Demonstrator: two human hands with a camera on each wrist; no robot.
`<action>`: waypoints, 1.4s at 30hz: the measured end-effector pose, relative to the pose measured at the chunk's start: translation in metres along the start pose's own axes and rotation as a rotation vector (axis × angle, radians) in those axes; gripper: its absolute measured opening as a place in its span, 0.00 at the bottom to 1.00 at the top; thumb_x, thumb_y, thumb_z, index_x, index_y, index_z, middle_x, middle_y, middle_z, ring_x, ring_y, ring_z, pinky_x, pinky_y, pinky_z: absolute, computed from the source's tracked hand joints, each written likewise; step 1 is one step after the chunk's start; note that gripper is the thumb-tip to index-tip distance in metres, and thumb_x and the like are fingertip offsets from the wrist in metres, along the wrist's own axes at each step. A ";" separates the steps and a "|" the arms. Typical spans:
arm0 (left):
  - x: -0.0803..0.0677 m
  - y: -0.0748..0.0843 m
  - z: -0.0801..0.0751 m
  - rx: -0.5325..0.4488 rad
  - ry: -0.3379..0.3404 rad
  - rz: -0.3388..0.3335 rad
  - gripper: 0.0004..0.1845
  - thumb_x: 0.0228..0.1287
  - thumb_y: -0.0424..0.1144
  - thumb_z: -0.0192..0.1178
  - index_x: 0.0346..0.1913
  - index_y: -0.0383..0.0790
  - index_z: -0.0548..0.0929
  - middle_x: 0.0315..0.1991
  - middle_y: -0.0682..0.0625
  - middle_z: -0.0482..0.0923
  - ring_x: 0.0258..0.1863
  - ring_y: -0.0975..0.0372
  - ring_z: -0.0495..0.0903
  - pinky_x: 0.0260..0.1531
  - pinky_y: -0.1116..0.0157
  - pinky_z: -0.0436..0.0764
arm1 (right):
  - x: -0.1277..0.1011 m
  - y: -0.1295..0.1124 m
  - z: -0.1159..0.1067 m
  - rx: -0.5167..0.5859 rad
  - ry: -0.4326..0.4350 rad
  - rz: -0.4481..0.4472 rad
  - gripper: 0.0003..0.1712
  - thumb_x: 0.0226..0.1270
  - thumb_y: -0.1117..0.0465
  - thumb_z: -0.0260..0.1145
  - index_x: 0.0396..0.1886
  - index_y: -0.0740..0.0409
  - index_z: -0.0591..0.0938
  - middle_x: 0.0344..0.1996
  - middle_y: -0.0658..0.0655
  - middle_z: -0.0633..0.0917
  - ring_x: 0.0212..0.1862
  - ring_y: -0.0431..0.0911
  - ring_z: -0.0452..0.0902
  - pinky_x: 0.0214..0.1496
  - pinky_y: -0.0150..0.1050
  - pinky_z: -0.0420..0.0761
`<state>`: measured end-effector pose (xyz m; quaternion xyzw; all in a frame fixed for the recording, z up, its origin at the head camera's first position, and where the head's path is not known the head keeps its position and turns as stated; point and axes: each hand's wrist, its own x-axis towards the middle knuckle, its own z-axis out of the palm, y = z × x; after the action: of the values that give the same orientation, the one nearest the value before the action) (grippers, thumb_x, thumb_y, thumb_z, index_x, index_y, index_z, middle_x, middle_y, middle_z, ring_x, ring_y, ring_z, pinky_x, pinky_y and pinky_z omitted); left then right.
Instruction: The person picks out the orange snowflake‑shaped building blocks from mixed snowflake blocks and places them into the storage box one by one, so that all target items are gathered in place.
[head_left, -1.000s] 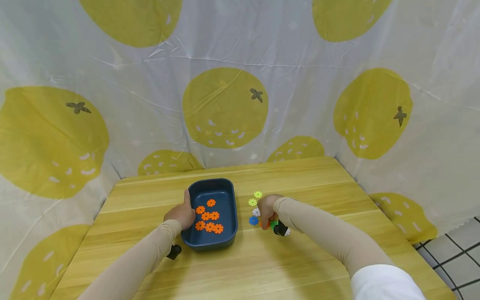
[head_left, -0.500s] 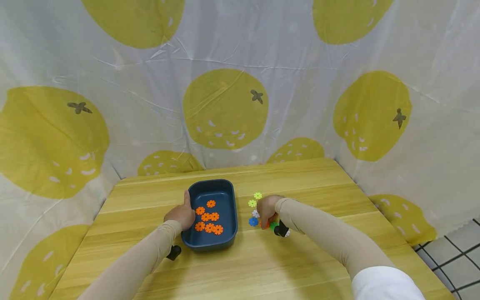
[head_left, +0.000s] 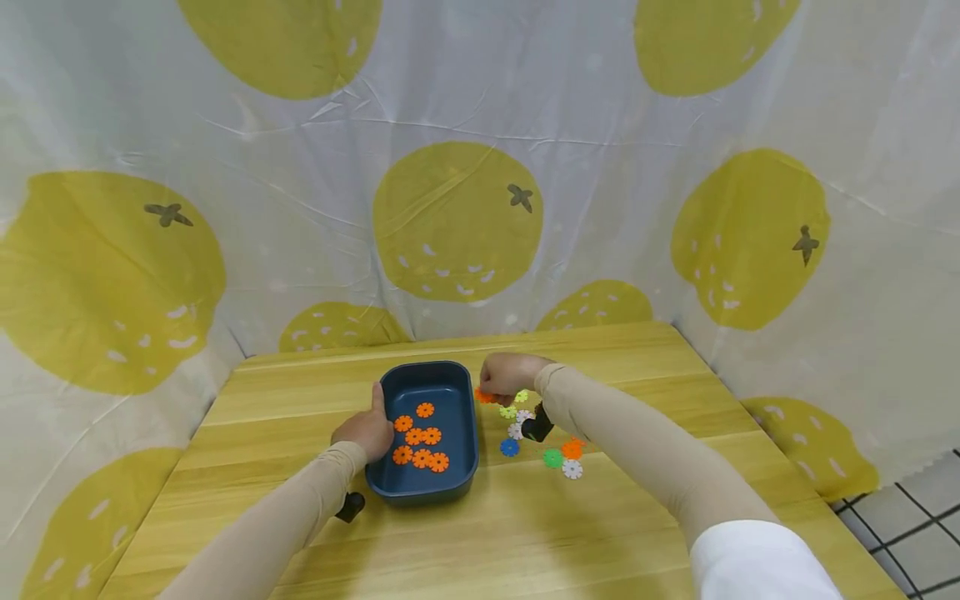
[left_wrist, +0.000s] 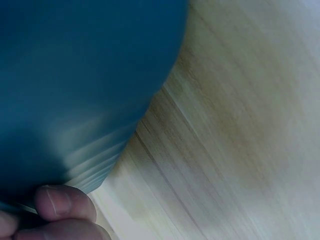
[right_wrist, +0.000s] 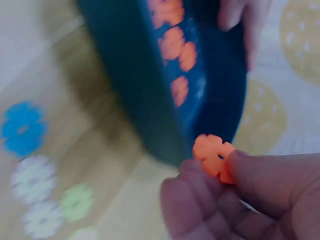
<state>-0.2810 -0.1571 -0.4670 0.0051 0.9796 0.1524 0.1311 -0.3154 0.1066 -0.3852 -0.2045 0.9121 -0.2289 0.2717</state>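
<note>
A dark blue rectangular tub (head_left: pixel 422 487) stands on the table with several orange snowflake discs (head_left: pixel 415 436) on its floor. My left hand (head_left: pixel 367 429) grips the tub's left wall, one finger stretched along the rim; the left wrist view shows curled fingers (left_wrist: pixel 65 202) against the tub's side. Between thumb and fingers, my right hand (head_left: pixel 510 375) pinches another orange snowflake disc (right_wrist: pixel 214 156), close to the tub's right rim. Below and right of that hand lie a blue disc (head_left: pixel 510 447), a green disc (head_left: pixel 552 458), white discs (head_left: pixel 572 469), yellow-green discs (right_wrist: pixel 77 202) and orange ones (head_left: pixel 572 449).
The wooden table (head_left: pixel 480 550) runs back to a curtain (head_left: pixel 600 208) printed with yellow fruit, which also hangs along both sides. A tiled floor (head_left: pixel 915 517) shows at the lower right.
My right hand has lifted from the loose discs and moved left and back toward the tub, carrying an orange disc. My left hand has stayed on the tub.
</note>
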 end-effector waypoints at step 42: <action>-0.002 0.004 -0.003 0.005 -0.020 -0.021 0.42 0.68 0.43 0.42 0.73 0.40 0.27 0.24 0.43 0.78 0.19 0.55 0.75 0.17 0.61 0.69 | -0.049 0.110 -0.008 -0.098 -0.071 0.465 0.23 0.56 0.49 0.68 0.09 0.53 0.73 0.11 0.50 0.68 0.15 0.42 0.61 0.15 0.31 0.65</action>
<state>-0.2806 -0.1542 -0.4622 -0.0033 0.9786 0.1486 0.1424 -0.3100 0.2222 -0.4178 -0.0097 0.9345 -0.1084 0.3388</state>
